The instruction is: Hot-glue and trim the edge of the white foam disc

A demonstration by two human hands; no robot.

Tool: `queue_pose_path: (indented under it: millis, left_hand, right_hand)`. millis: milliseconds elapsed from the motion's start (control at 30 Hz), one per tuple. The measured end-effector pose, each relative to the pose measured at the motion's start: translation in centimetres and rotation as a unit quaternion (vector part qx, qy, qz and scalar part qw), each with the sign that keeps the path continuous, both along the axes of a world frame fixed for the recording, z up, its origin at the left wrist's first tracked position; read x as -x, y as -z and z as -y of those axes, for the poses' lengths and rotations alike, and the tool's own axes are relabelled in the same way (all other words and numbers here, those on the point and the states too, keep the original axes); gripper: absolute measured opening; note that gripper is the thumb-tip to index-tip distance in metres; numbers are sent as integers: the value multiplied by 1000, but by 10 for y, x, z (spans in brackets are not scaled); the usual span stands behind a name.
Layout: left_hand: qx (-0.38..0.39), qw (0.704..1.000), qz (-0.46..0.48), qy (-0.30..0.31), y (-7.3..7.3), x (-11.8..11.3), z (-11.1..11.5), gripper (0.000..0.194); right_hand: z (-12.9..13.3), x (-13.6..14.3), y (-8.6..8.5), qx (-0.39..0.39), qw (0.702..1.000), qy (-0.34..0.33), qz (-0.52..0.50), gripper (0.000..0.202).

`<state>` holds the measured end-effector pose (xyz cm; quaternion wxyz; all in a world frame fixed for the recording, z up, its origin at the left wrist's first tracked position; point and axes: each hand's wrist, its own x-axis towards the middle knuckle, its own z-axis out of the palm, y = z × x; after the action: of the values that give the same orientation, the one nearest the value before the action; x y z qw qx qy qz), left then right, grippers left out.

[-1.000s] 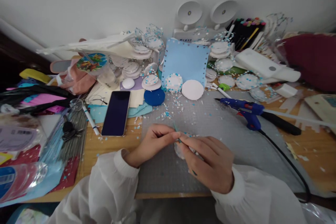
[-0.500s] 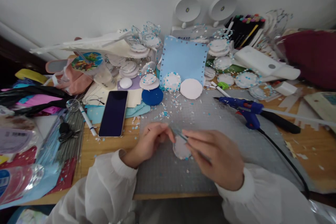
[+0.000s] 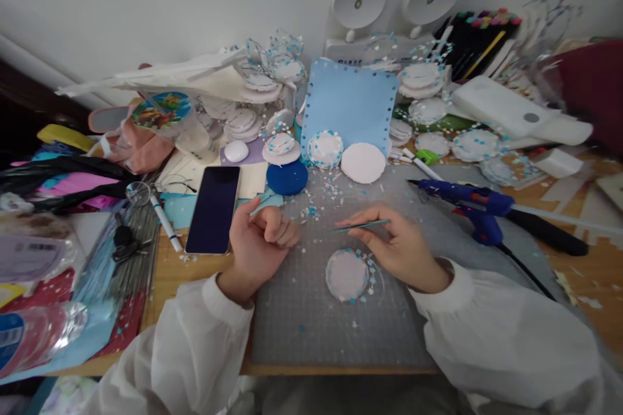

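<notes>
My right hand (image 3: 402, 249) pinches a pair of slim tweezers (image 3: 370, 225), their tips pointing left above the grey cutting mat (image 3: 311, 337). Just below the tips lies a round white disc (image 3: 347, 275) with small blue and white flakes around its edge; neither hand touches it. Left of the disc, my left hand (image 3: 263, 240) is raised near the phone, palm partly up. Its fingers are loosely bent, the thumb stands apart, and I see nothing in it. Loose blue and white flakes (image 3: 311, 211) are scattered on the mat beyond the hands.
A blue glue gun (image 3: 467, 198) lies at the right, its cord trailing toward me. The phone (image 3: 213, 211) is at the left. Behind stand a light blue card (image 3: 350, 100), a plain white disc (image 3: 363, 163), a dark blue round (image 3: 287, 177) and several flake-covered discs.
My hands have drawn apart and off the disc. The left hand has moved up and left and turned its palm up; the tweezers have lifted off to the right. The view has shifted slightly.
</notes>
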<state>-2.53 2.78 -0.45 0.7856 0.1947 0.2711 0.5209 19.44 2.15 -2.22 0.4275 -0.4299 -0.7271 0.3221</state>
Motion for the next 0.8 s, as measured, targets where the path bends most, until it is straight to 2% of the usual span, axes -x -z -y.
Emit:
queue_pose_path:
  millis: [200,600,800]
  left_hand:
    - [38,999,8,0,-1,-2,-1,63]
    - [53,999,-1,-7,0,-3,-2,59]
    - [55,998,-9,-5,-1,-2,-2,55]
  right_hand:
    - [4,2,8,-15,1000,-22,11,8]
    - [0,5,8,-124,987,-100,20,14]
    - [1,4,6,-106,993,-53,-18,15]
